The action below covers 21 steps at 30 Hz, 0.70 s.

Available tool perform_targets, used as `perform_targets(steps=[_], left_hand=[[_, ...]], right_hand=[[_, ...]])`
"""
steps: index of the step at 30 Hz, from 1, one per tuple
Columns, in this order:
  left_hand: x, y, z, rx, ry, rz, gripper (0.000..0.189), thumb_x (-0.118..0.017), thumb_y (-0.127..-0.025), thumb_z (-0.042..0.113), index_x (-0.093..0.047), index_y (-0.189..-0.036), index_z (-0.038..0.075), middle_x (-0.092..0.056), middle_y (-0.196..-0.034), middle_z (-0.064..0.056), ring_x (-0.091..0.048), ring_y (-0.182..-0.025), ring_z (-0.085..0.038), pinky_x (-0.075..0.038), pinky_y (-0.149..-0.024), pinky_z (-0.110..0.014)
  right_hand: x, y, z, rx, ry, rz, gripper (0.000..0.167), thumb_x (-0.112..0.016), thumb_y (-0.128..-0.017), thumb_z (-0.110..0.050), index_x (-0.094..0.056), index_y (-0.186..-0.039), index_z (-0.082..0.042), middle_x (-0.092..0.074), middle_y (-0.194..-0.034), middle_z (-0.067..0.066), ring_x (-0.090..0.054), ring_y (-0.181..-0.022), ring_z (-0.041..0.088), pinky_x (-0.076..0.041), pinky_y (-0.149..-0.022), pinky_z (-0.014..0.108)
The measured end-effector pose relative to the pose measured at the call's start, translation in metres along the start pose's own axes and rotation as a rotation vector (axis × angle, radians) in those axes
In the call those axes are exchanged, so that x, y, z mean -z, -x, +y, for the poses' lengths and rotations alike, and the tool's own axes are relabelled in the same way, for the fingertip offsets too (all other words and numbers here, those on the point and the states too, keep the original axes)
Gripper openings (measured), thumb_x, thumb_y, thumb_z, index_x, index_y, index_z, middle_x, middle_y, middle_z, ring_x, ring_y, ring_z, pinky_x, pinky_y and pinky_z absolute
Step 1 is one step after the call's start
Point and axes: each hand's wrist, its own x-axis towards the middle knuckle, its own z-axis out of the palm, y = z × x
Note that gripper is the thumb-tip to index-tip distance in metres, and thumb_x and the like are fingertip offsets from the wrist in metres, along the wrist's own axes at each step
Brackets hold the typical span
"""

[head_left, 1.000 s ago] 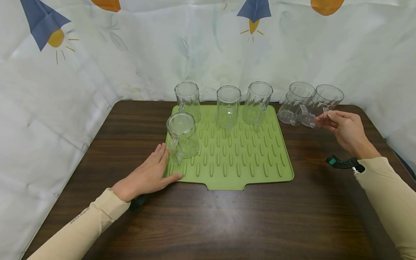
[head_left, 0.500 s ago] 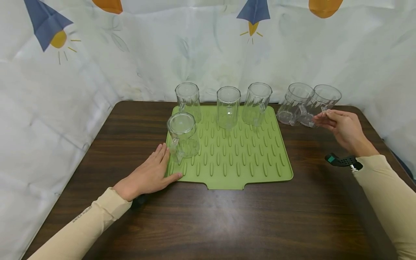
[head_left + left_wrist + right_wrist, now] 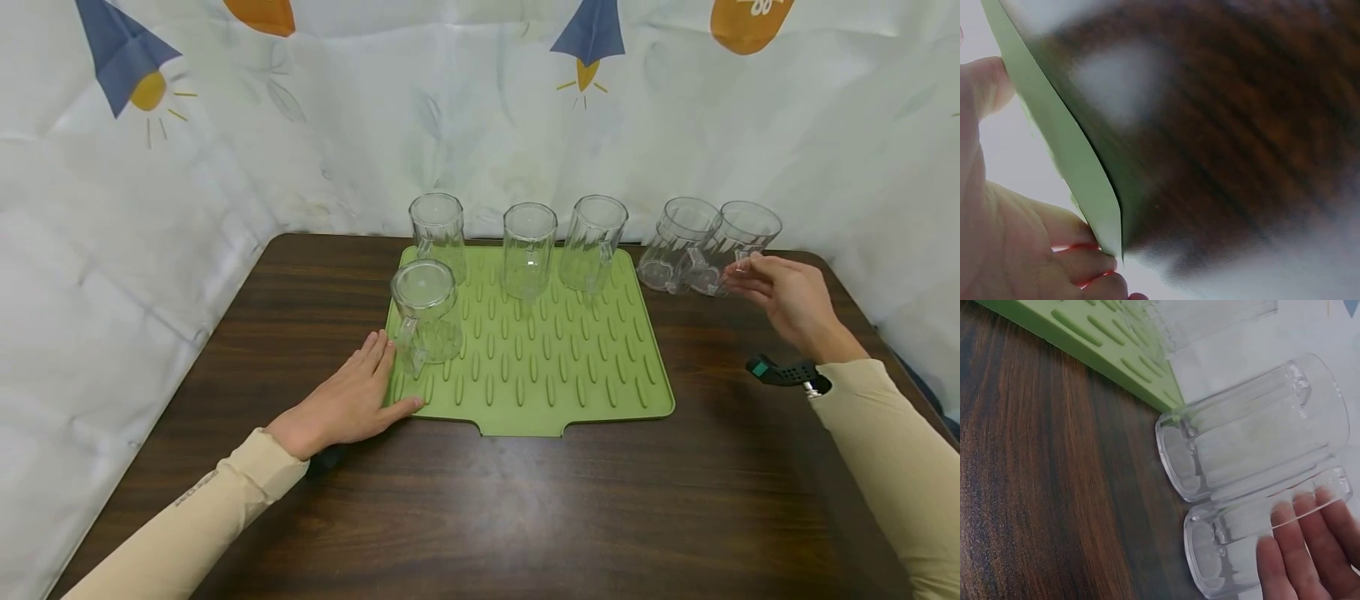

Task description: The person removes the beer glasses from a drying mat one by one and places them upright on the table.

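Note:
My left hand (image 3: 345, 398) lies flat at the near left corner of the green drying mat (image 3: 525, 421). Its thumb (image 3: 991, 81) rests at the mat's front edge and the fingers lie along the left side, beside a clear glass mug (image 3: 437, 333) with a thicker ring at its top. At the right, my right hand (image 3: 783, 300) holds the handle of the outermost glass mug (image 3: 750, 227), which stands on the table. In the right wrist view its fingers (image 3: 1297, 550) show behind the clear handle; the thumb is hidden there.
Another mug (image 3: 660, 250) stands close against the held one, just off the mat's right edge. Along the mat's back are three more, a left mug (image 3: 442, 233), a middle mug (image 3: 528, 258) and a right mug (image 3: 592, 250). A patterned white cloth (image 3: 480, 117) hangs behind the dark wooden table (image 3: 480, 517).
The head view has shifted slightly. Both hands and all the mugs keep their places on the table and mat.

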Motion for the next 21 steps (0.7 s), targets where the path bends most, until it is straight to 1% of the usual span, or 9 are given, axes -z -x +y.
perform_targets(steps=[5, 8, 10, 12, 15, 18, 21], left_hand=[[-0.002, -0.001, -0.002, -0.001, -0.003, -0.002, 0.099, -0.052, -0.103, 0.060, -0.017, -0.160, -0.013, -0.006, -0.170, -0.034, -0.009, -0.161, -0.049, -0.021, -0.129, -0.063], [-0.002, -0.002, -0.003, 0.001, 0.001, -0.007, 0.099, -0.052, -0.103, 0.060, -0.016, -0.160, -0.013, -0.005, -0.171, -0.033, -0.007, -0.161, -0.048, -0.019, -0.130, -0.063], [-0.003, -0.002, -0.004, 0.001, 0.002, -0.009, 0.100, -0.052, -0.103, 0.060, -0.015, -0.161, -0.012, -0.004, -0.171, -0.033, -0.006, -0.161, -0.048, -0.019, -0.130, -0.063], [-0.002, -0.002, -0.004, 0.002, 0.006, -0.013, 0.100, -0.052, -0.103, 0.060, -0.014, -0.161, -0.012, -0.003, -0.171, -0.033, -0.005, -0.161, -0.048, -0.018, -0.130, -0.063], [-0.002, -0.003, -0.004, 0.002, 0.004, -0.015, 0.101, -0.051, -0.103, 0.061, -0.014, -0.161, -0.012, -0.003, -0.171, -0.033, -0.005, -0.161, -0.049, -0.018, -0.130, -0.063], [-0.001, -0.003, -0.004, 0.005, 0.001, -0.019, 0.100, -0.052, -0.103, 0.060, -0.013, -0.161, -0.011, -0.003, -0.171, -0.033, -0.005, -0.161, -0.048, -0.017, -0.130, -0.063], [-0.001, -0.003, -0.003, 0.003, -0.003, -0.019, 0.100, -0.051, -0.103, 0.061, -0.014, -0.161, -0.011, -0.004, -0.171, -0.033, -0.006, -0.161, -0.048, -0.018, -0.130, -0.063]], right_hand=[[-0.002, 0.003, 0.000, 0.071, 0.043, 0.128, 0.020, -0.062, -0.104, -0.026, -0.069, -0.112, -0.009, -0.075, -0.098, -0.010, -0.073, -0.088, 0.004, -0.058, -0.077, 0.013], [-0.004, 0.005, -0.002, 0.104, 0.107, 0.210, 0.021, -0.063, -0.104, -0.026, -0.064, -0.115, -0.009, -0.070, -0.102, -0.011, -0.071, -0.087, 0.002, -0.056, -0.075, 0.010], [-0.006, 0.006, -0.004, 0.133, 0.155, 0.257, 0.019, -0.062, -0.104, -0.026, -0.062, -0.116, -0.011, -0.067, -0.103, -0.011, -0.070, -0.087, 0.001, -0.055, -0.075, 0.008], [-0.008, 0.006, -0.006, 0.178, 0.181, 0.297, 0.016, -0.062, -0.104, -0.024, -0.062, -0.115, -0.013, -0.065, -0.103, -0.009, -0.068, -0.087, 0.001, -0.055, -0.075, 0.007], [-0.014, 0.004, -0.009, 0.274, 0.169, 0.330, 0.012, -0.065, -0.103, -0.018, -0.064, -0.113, -0.011, -0.066, -0.100, -0.007, -0.069, -0.085, 0.002, -0.056, -0.076, 0.008], [-0.024, 0.005, -0.013, 0.370, 0.112, 0.323, 0.013, -0.068, -0.100, -0.012, -0.066, -0.111, -0.006, -0.069, -0.098, -0.002, -0.071, -0.084, 0.005, -0.057, -0.077, 0.010], [-0.039, 0.008, -0.019, 0.467, 0.029, 0.309, 0.012, -0.069, -0.098, -0.006, -0.068, -0.108, 0.000, -0.071, -0.095, 0.004, -0.071, -0.081, 0.011, -0.059, -0.077, 0.014]])
